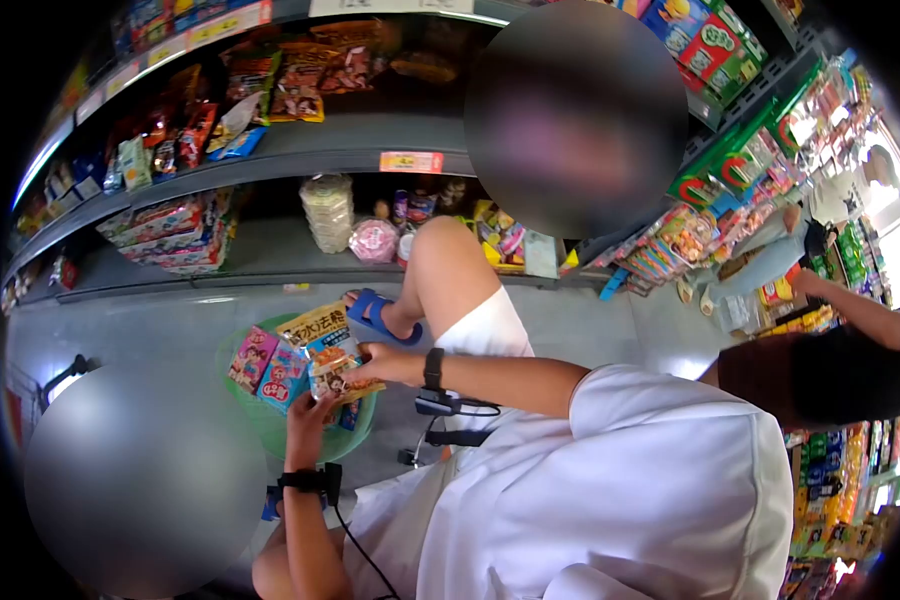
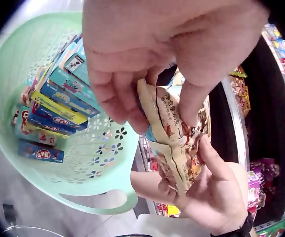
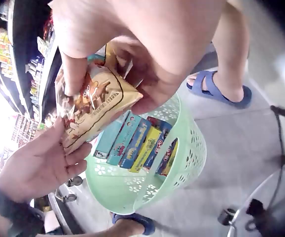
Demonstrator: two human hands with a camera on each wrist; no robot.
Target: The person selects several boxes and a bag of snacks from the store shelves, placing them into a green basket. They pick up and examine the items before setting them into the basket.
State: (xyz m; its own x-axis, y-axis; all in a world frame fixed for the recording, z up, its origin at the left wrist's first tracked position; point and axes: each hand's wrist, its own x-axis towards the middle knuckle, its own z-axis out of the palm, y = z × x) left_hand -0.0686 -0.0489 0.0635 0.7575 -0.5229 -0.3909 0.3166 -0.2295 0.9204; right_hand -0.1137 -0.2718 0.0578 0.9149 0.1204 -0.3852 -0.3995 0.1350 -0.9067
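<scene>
Both hands hold a yellow and cream snack bag point(image 1: 332, 352) printed with food pictures and Chinese writing. The left hand point(image 1: 311, 412) grips its near edge, and the right hand point(image 1: 392, 366) pinches the other side. In the left wrist view the bag's seam and side print point(image 2: 169, 116) face the camera, between the thumb and curled fingers. Below the bag stands a light green plastic basket point(image 3: 194, 148) with flower-shaped holes. Inside it, several colourful boxes point(image 2: 58, 113) stand side by side, blue, teal and yellow. A pink package point(image 1: 254, 358) lies there too.
Store shelves point(image 1: 370, 140) with bagged snacks run along the far side. Stacked packs point(image 1: 175, 235) and a pink round tub point(image 1: 374, 241) sit on the bottom shelf. A bent knee point(image 1: 455, 260) and a blue sandal point(image 1: 380, 315) are close to the basket. Another person point(image 1: 820, 370) is at the right.
</scene>
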